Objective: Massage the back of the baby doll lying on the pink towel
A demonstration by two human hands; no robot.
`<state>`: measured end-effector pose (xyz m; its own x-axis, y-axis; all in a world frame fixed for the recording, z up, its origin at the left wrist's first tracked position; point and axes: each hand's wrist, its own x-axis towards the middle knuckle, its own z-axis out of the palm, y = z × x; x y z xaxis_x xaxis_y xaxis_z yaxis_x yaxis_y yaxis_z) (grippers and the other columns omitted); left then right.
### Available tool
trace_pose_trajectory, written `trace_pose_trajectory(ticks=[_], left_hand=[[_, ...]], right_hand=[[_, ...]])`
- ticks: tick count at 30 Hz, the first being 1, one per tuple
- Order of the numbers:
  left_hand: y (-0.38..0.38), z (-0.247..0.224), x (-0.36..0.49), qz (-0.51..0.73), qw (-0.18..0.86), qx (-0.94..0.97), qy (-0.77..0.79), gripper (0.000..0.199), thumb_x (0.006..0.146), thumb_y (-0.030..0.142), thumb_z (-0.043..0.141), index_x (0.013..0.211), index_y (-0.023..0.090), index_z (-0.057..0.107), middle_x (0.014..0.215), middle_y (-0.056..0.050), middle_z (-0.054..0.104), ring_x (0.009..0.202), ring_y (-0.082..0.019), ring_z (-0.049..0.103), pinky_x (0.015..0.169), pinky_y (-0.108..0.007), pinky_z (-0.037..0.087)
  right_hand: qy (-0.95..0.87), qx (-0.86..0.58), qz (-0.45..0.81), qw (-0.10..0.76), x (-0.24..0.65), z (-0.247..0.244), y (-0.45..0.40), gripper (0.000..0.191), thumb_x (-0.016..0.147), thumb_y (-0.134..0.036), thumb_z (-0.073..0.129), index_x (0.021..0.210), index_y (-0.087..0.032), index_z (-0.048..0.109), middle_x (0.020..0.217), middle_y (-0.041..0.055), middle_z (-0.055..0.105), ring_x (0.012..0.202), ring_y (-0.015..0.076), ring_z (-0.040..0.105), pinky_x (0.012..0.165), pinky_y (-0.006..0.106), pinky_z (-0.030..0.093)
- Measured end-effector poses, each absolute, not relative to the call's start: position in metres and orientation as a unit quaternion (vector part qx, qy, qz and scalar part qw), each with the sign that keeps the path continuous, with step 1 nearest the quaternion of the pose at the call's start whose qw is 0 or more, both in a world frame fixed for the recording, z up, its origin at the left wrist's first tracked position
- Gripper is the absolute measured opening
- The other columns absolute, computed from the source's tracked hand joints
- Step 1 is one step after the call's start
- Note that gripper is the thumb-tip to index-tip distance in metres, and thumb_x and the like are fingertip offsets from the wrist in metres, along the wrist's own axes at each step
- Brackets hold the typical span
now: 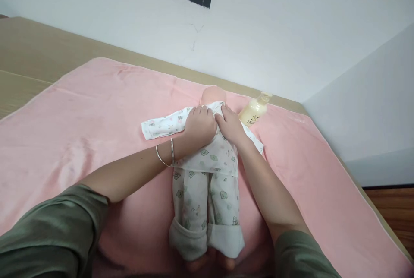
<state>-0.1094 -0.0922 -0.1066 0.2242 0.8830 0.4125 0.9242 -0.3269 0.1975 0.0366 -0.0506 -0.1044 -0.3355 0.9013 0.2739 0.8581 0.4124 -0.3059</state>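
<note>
A baby doll [214, 94] lies on a pink blanket, its head away from me and its feet near me. It wears a white printed top [210, 157] with long sleeves and matching trousers [194, 200] with turned-up cuffs. My left hand [201, 126], below a wrist with silver bangles, is closed on the top at the doll's chest. Beside it, my right hand [229, 126] grips the top near the neckline. The fingers of both hands are bent into the cloth, close together. The sleeves are spread out to either side.
A pump bottle [255, 110] with pale yellow contents leans on the pink blanket [129, 105], just right of the doll's head. A tan mattress edge [58, 38] runs along the white wall. Brown wood shows at the lower right.
</note>
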Motion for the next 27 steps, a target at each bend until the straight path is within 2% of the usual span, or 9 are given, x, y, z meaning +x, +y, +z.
trace_pose_trajectory(ticks=[4, 8, 11, 15, 18, 22, 27], left_hand=[[-0.078, -0.101, -0.119, -0.231, -0.045, -0.763, -0.602, 0.031, 0.097, 0.024, 0.038, 0.098, 0.012, 0.066, 0.104, -0.017, 0.073, 0.099, -0.03, 0.066, 0.089, -0.042, 0.048], [-0.067, -0.097, -0.126, -0.223, -0.121, -0.728, -0.637, 0.037, 0.098, 0.032, 0.036, 0.094, 0.012, 0.067, 0.101, -0.016, 0.074, 0.092, -0.029, 0.067, 0.08, -0.04, 0.049], [-0.069, -0.099, -0.125, -0.22, -0.085, -0.741, -0.629, 0.039, 0.099, 0.032, 0.035, 0.1, 0.01, 0.067, 0.106, -0.017, 0.074, 0.097, -0.03, 0.067, 0.086, -0.041, 0.049], [-0.083, -0.103, -0.116, -0.221, -0.013, -0.76, -0.611, 0.036, 0.099, 0.027, 0.035, 0.107, 0.009, 0.065, 0.112, -0.019, 0.071, 0.107, -0.033, 0.064, 0.096, -0.045, 0.047], [-0.093, -0.102, -0.111, -0.226, 0.007, -0.777, -0.588, 0.033, 0.098, 0.023, 0.037, 0.11, 0.009, 0.064, 0.118, -0.02, 0.068, 0.115, -0.034, 0.06, 0.1, -0.046, 0.045], [-0.09, -0.1, -0.112, -0.228, -0.039, -0.777, -0.585, 0.031, 0.097, 0.022, 0.036, 0.108, 0.011, 0.063, 0.116, -0.018, 0.068, 0.11, -0.031, 0.061, 0.1, -0.045, 0.047], [-0.07, -0.104, -0.121, -0.219, -0.078, -0.766, -0.599, 0.035, 0.097, 0.025, 0.035, 0.115, 0.011, 0.061, 0.125, -0.019, 0.065, 0.115, -0.032, 0.061, 0.103, -0.047, 0.046]], right_hand=[[-0.802, -0.575, 0.024, 0.16, 0.021, -0.096, -0.071, 0.045, 0.101, -0.03, 0.033, 0.133, -0.01, 0.057, 0.133, 0.0208, 0.064, 0.125, 0.0359, 0.056, 0.109, 0.053, 0.042], [-0.818, -0.556, -0.015, 0.144, 0.009, -0.092, -0.088, 0.048, 0.099, -0.023, 0.033, 0.138, -0.005, 0.055, 0.137, 0.0246, 0.06, 0.131, 0.0377, 0.052, 0.114, 0.052, 0.038], [-0.82, -0.547, 0.022, 0.166, 0.013, -0.094, -0.083, 0.049, 0.097, -0.022, 0.034, 0.139, -0.007, 0.055, 0.142, 0.0224, 0.059, 0.136, 0.0356, 0.05, 0.118, 0.051, 0.036], [-0.802, -0.546, 0.114, 0.214, 0.029, -0.098, -0.06, 0.049, 0.1, -0.033, 0.033, 0.137, -0.011, 0.056, 0.149, 0.0194, 0.055, 0.143, 0.0328, 0.046, 0.12, 0.05, 0.035], [-0.799, -0.54, 0.124, 0.231, 0.036, -0.1, -0.05, 0.044, 0.1, -0.036, 0.032, 0.126, -0.015, 0.06, 0.136, 0.0178, 0.064, 0.132, 0.0322, 0.054, 0.115, 0.051, 0.039], [-0.807, -0.542, 0.09, 0.218, 0.032, -0.098, -0.054, 0.034, 0.099, -0.033, 0.032, 0.108, -0.018, 0.062, 0.116, 0.0162, 0.069, 0.111, 0.0317, 0.061, 0.104, 0.051, 0.046], [-0.82, -0.533, 0.091, 0.187, 0.023, -0.088, -0.073, 0.032, 0.098, -0.024, 0.031, 0.101, -0.018, 0.063, 0.11, 0.016, 0.069, 0.106, 0.0306, 0.061, 0.101, 0.048, 0.048]])
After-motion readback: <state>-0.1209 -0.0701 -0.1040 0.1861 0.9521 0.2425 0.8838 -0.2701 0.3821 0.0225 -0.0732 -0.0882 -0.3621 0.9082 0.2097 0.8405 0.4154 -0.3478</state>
